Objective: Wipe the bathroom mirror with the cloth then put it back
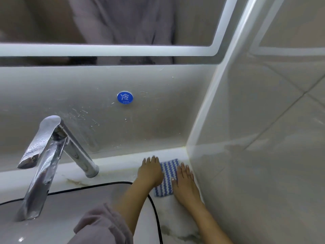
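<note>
A blue-and-white wavy-striped cloth (167, 178) lies folded flat on the marble counter (177, 217), in the corner by the right wall. My left hand (151, 171) rests palm-down on the cloth's left edge, fingers flat. On its right edge my right hand (184, 184) lies flat too, fingers spread and pointing toward the back wall. Neither hand is gripping the cloth. The mirror (109, 22) with its frosted white band runs along the top of the view, reflecting a grey garment.
A chrome faucet (52, 155) stands at the left over the sink basin (70, 208), whose rim is black. A round blue "cold" sticker (125, 97) is on the back wall. The tiled right wall (263, 138) is close beside my right hand.
</note>
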{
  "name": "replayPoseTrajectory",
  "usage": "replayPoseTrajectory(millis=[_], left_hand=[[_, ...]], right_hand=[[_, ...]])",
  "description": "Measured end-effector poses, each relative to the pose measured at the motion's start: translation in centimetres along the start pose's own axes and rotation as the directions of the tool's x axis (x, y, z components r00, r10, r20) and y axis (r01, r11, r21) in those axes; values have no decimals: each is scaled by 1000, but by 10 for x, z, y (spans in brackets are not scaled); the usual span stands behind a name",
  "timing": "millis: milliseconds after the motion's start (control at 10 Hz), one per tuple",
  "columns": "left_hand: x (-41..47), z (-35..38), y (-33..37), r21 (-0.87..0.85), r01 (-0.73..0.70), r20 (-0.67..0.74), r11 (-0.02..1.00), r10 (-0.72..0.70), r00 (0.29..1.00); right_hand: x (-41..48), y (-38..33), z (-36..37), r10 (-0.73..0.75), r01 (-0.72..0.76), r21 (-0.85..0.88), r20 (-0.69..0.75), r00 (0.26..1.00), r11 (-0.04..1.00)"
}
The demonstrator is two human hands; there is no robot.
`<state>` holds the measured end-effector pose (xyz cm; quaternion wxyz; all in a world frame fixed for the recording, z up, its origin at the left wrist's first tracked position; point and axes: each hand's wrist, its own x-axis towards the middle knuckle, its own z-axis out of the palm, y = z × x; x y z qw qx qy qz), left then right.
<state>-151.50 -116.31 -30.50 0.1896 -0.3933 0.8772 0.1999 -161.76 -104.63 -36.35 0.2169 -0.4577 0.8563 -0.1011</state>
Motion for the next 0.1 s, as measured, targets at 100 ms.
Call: replayPoseTrajectory(millis=[100], left_hand=[[-22,-18,-6,-33,-53,-239,998,44,970]], right_hand=[[-8,-21,-19,-34,37,39,-83,996,999]])
